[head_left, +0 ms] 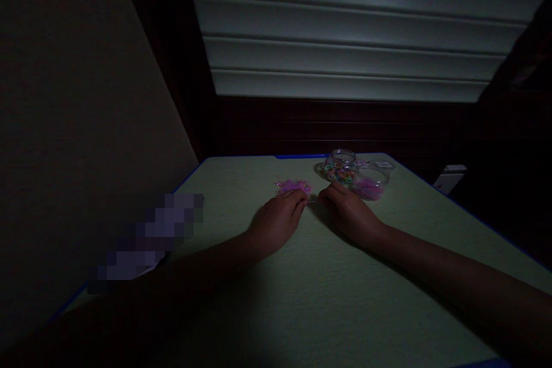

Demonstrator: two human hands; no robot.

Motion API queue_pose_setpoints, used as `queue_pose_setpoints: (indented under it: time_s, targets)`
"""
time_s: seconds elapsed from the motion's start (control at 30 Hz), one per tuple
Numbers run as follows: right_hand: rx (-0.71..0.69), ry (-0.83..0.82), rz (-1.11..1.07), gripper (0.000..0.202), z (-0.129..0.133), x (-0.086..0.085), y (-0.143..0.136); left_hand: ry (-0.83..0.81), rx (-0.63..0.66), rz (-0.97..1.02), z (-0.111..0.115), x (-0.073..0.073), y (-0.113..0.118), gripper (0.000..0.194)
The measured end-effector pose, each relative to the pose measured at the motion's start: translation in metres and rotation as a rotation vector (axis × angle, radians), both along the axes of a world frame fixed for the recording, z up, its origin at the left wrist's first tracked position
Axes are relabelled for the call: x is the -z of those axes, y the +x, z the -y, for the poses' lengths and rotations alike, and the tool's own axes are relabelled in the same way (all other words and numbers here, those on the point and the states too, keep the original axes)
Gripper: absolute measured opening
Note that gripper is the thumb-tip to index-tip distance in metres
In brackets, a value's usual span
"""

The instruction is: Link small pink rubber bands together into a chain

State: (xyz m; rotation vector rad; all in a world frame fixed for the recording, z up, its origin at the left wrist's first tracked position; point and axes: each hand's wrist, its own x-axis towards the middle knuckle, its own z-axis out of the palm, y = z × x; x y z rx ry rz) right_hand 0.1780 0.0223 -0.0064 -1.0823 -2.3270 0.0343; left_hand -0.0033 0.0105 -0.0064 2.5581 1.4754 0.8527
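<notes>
My left hand [278, 221] is closed in a pinch just in front of a pile of small pink and purple bands [294, 186]. Close to its right, my right hand [347, 210] is closed too, with its fingers curled down. A thin pale strand [313, 201] stretches across the short gap between both hands, one end at each hand's fingertips. Behind my right hand stands a clear open jar [340, 168] of multicoloured rings. Beside it, another clear container [371, 184] holds pink pieces.
The pale green table [276, 305] has a blue edge. A clear lid with a label [383, 165] lies behind the containers. At the left edge is a blurred-out item [150, 236]. A pale slatted panel [345, 40] rises beyond the table, and the light is dim.
</notes>
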Motion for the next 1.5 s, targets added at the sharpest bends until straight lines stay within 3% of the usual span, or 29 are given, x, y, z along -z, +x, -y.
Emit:
queue_pose_setpoints:
  time_s: [0.33, 0.53, 0.73, 1.0, 1.5]
  targets:
    - [-0.017, -0.053, -0.106, 0.014, -0.0008, -0.0004, -0.0007, -0.004, -0.015, -0.002, -0.0001, 0.0004, -0.0002, 0.02]
    - [0.07, -0.109, -0.211, 0.03, -0.003, -0.0017, -0.0012, -0.002, -0.002, 0.028, -0.0008, 0.001, -0.0009, 0.02]
    - [0.002, -0.211, -0.176, 0.036, -0.002, -0.0021, -0.0014, 0.007, 0.002, 0.026, 0.0001, 0.001, -0.0002, 0.018]
    - [-0.071, -0.221, -0.156, 0.03, -0.0006, -0.0019, -0.0007, 0.005, 0.002, 0.015, 0.0012, 0.0004, 0.0002, 0.018]
    - [-0.071, -0.184, -0.223, 0.022, -0.0015, -0.0021, -0.0008, -0.011, 0.001, -0.014, 0.0031, -0.0011, 0.0003, 0.019]
